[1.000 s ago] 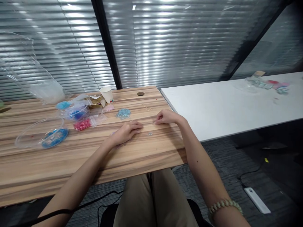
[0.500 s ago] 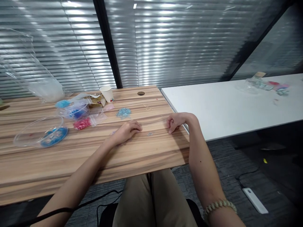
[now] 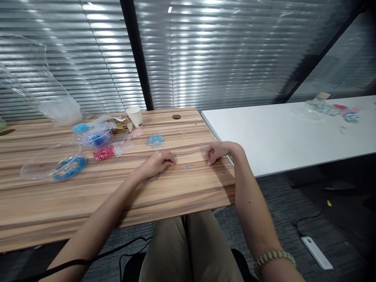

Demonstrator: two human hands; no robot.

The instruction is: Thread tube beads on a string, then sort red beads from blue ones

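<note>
My left hand (image 3: pixel 160 162) rests low on the wooden table, fingers bent and tips pressed together; whatever they pinch is too small to make out. Under and beside its wrist lie faint pinkish clear pieces (image 3: pixel 153 178), partly covered. Between the hands sits a small bluish clear piece (image 3: pixel 187 167), apart from both. Near the table's right edge, my right hand (image 3: pixel 216 152) is curled with thumb and fingers closed together at the tabletop; anything inside is hidden. A heap of light-blue little pieces (image 3: pixel 154 140) lies beyond my left hand.
Leftward are a bag of red pieces (image 3: pixel 104 152), a clear tub with blue contents (image 3: pixel 96 138) and a clear container (image 3: pixel 22 172) by a blue ring-shaped item (image 3: pixel 69 168). A paper cup (image 3: pixel 135 116) stands behind. A white table (image 3: pixel 264 129) adjoins on the right.
The view has shifted slightly. My left fingertips have drawn down and closer together at the tabletop. My right hand stays curled in nearly the same place.
</note>
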